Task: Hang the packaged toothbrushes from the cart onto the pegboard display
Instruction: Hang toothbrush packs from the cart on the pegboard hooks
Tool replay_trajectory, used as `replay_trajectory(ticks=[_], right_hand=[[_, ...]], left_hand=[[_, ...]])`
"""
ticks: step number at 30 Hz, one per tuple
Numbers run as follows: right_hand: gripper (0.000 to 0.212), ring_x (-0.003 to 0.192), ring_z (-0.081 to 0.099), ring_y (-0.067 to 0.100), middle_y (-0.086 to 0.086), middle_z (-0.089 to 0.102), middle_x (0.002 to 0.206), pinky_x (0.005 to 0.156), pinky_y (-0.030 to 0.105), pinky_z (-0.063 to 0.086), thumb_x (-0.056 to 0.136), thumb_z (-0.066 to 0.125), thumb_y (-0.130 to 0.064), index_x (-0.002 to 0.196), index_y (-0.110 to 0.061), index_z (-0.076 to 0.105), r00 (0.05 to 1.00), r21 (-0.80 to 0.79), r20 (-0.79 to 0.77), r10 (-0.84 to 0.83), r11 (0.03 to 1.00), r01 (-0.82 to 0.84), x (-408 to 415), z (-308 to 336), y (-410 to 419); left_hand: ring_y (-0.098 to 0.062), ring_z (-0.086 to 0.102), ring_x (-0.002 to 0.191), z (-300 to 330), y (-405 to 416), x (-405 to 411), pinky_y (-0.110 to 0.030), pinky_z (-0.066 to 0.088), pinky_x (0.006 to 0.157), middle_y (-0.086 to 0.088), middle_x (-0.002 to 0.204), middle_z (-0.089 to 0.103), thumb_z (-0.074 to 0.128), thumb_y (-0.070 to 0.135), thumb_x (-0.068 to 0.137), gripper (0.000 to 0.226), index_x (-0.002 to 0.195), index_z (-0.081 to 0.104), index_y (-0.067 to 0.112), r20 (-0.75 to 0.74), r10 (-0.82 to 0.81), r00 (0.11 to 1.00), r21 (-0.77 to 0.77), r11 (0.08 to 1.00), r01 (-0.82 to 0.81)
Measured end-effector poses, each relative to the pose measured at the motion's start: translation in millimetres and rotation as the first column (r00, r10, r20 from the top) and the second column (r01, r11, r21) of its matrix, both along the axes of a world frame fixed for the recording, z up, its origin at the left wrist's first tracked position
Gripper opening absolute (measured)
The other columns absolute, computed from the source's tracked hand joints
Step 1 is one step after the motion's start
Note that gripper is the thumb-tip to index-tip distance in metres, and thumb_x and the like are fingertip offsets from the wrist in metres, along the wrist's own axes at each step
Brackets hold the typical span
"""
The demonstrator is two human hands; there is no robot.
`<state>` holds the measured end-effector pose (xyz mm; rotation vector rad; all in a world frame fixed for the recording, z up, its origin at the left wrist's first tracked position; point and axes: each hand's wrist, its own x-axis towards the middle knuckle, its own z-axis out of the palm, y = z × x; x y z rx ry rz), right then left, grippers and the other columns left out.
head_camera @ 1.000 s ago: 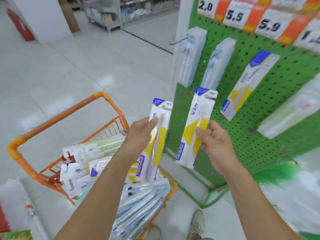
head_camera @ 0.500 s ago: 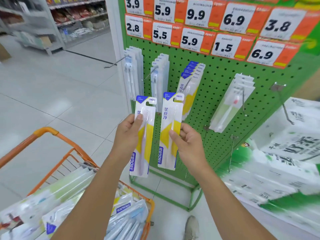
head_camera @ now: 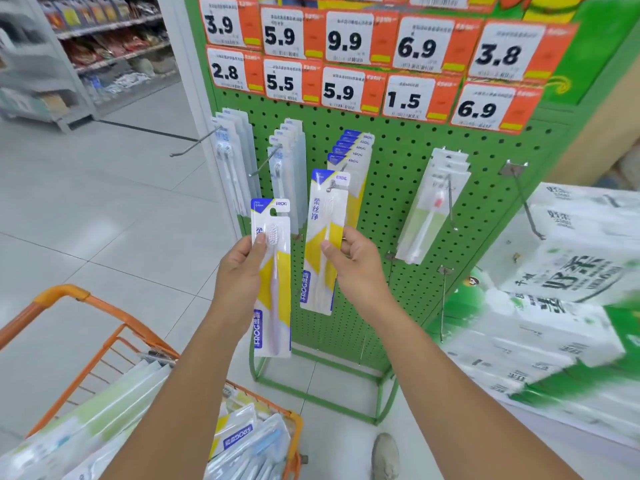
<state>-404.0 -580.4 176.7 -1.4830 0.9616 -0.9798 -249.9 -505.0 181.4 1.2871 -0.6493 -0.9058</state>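
My left hand (head_camera: 240, 271) grips a white, yellow and blue packaged toothbrush (head_camera: 273, 292) upright in front of the green pegboard (head_camera: 398, 188). My right hand (head_camera: 356, 268) pinches a second, matching pack (head_camera: 323, 244); its top hole is at the tip of the peg that carries several identical packs (head_camera: 353, 150). The orange cart (head_camera: 86, 299) at lower left is full of more packaged toothbrushes (head_camera: 242, 441).
Other hooks carry pale toothbrush packs at left (head_camera: 235, 161) and a green-backed stack at right (head_camera: 436, 209); one hook at far right (head_camera: 526, 202) is bare. Price tags (head_camera: 346, 57) run along the top. Stacked tissue packs (head_camera: 561, 306) stand at right. My shoe (head_camera: 384, 455) is near the display's foot.
Both hands rose and moved closer to the pegboard. The right hand's pack went up and forward until its top reached the peg with the matching packs.
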Motion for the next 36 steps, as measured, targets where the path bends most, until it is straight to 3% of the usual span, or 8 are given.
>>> replay_trajectory(ticks=[6, 10, 12, 17, 23, 29, 33, 36], right_hand=[[0.017, 0.097, 0.073, 0.022, 0.003, 0.077, 0.103, 0.094, 0.045, 0.057, 0.101, 0.059, -0.021, 0.112, -0.014, 0.070, 0.997, 0.050, -0.074, -0.028, 0.998, 0.032, 8.9, -3.1, -20.3], [0.026, 0.079, 0.064, 0.028, 0.015, 0.074, 0.096, 0.078, 0.036, 0.052, 0.101, 0.059, -0.026, 0.103, -0.001, 0.069, 0.984, 0.127, -0.155, -0.091, 0.986, 0.111, 15.9, -11.4, -44.0], [0.023, 0.089, 0.070, 0.032, 0.015, 0.075, 0.102, 0.088, 0.041, 0.057, 0.101, 0.060, -0.024, 0.102, -0.003, 0.070, 0.980, 0.131, -0.180, -0.081, 0.986, 0.105, 16.0, -19.8, -48.5], [0.014, 0.089, 0.072, 0.021, 0.006, 0.077, 0.098, 0.089, 0.041, 0.056, 0.101, 0.059, -0.018, 0.105, -0.013, 0.072, 0.991, -0.017, -0.134, -0.014, 1.000, 0.012, 17.2, -22.1, -30.2], [0.009, 0.075, 0.064, 0.013, 0.001, 0.072, 0.086, 0.074, 0.029, 0.052, 0.101, 0.059, -0.011, 0.098, -0.011, 0.068, 0.980, -0.039, -0.127, 0.154, 0.986, -0.160, 13.6, -33.5, 11.3], [0.015, 0.095, 0.070, 0.024, 0.010, 0.075, 0.102, 0.085, 0.034, 0.056, 0.102, 0.057, -0.010, 0.112, -0.011, 0.067, 0.998, -0.056, 0.057, 0.005, 0.998, -0.001, -0.5, -7.0, 11.5], [0.010, 0.091, 0.061, 0.050, 0.026, 0.067, 0.099, 0.084, 0.059, 0.052, 0.102, 0.058, -0.021, 0.105, -0.014, 0.065, 0.998, -0.064, 0.028, -0.050, 0.997, 0.052, -1.9, -8.8, 4.7], [0.009, 0.078, 0.063, 0.041, 0.027, 0.067, 0.096, 0.081, 0.062, 0.054, 0.101, 0.058, -0.023, 0.103, -0.018, 0.066, 0.997, -0.041, -0.011, -0.071, 0.997, 0.071, -1.1, -11.8, 2.4]], left_hand=[[-0.026, 0.071, 0.103, 0.7, -1.7, -1.3, -0.046, 0.053, 0.098, -0.008, 0.110, 0.076, 0.052, 0.032, 0.104, 0.025, 0.107, 0.073, 0.019, -0.008, -0.012, 1.000, -0.010, 1.000, 0.012], [-0.020, 0.068, 0.084, 3.4, -6.0, -4.4, -0.033, 0.055, 0.077, -0.007, 0.097, 0.076, 0.054, 0.029, 0.103, 0.023, 0.099, 0.073, 0.016, 0.019, -0.018, 1.000, -0.020, 1.000, 0.019], [-0.019, 0.066, 0.081, 3.9, -9.1, -5.0, -0.026, 0.056, 0.069, -0.007, 0.093, 0.074, 0.055, 0.028, 0.102, 0.025, 0.102, 0.071, 0.009, 0.023, -0.016, 1.000, -0.020, 1.000, 0.017], [-0.023, 0.068, 0.083, 3.1, -11.2, -3.9, -0.035, 0.056, 0.077, -0.011, 0.098, 0.075, 0.056, 0.029, 0.102, 0.023, 0.103, 0.072, 0.012, -0.022, -0.016, 1.000, -0.041, 0.999, 0.015], [-0.018, 0.068, 0.069, 4.4, -5.1, 10.3, -0.028, 0.057, 0.064, -0.009, 0.087, 0.074, 0.055, 0.033, 0.101, 0.026, 0.101, 0.069, 0.012, -0.065, 0.032, 0.997, -0.063, 0.997, -0.037], [-0.032, 0.066, 0.102, 12.1, -7.4, 5.6, -0.057, 0.048, 0.103, -0.022, 0.115, 0.072, 0.056, 0.032, 0.101, 0.023, 0.104, 0.072, 0.015, -0.078, 0.014, 0.997, -0.112, 0.993, -0.022], [-0.032, 0.066, 0.103, 14.3, -14.0, -0.8, -0.062, 0.043, 0.106, -0.021, 0.114, 0.072, 0.057, 0.034, 0.101, 0.023, 0.101, 0.074, 0.019, -0.067, 0.001, 0.998, -0.096, 0.995, -0.007], [-0.032, 0.067, 0.104, 14.3, -15.1, -4.9, -0.061, 0.044, 0.106, -0.019, 0.113, 0.073, 0.056, 0.032, 0.101, 0.022, 0.102, 0.073, 0.019, -0.073, -0.007, 0.997, -0.089, 0.996, 0.001]])
